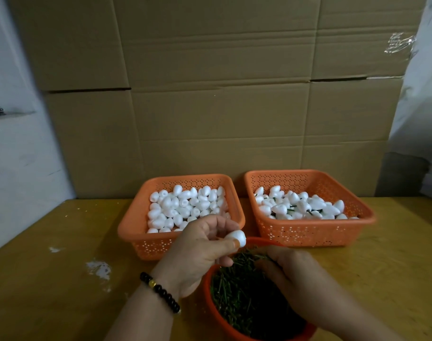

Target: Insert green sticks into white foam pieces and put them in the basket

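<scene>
My left hand (200, 249) pinches one white foam piece (236, 237) between thumb and fingers, just above the far rim of a round orange bowl (211, 308) full of green sticks (244, 291). My right hand (291, 269) reaches into the sticks at the bowl's far right, fingers curled down among them; whether it holds a stick is hidden. The left orange basket (136, 232) holds several plain foam pieces. The right orange basket (308, 232) holds several foam pieces with green sticks in them.
The baskets stand side by side on a yellow wooden table (62, 279), close to a wall of cardboard boxes (210, 94). White crumbs (99, 268) lie on the table at the left. A black bead bracelet (161, 291) is on my left wrist.
</scene>
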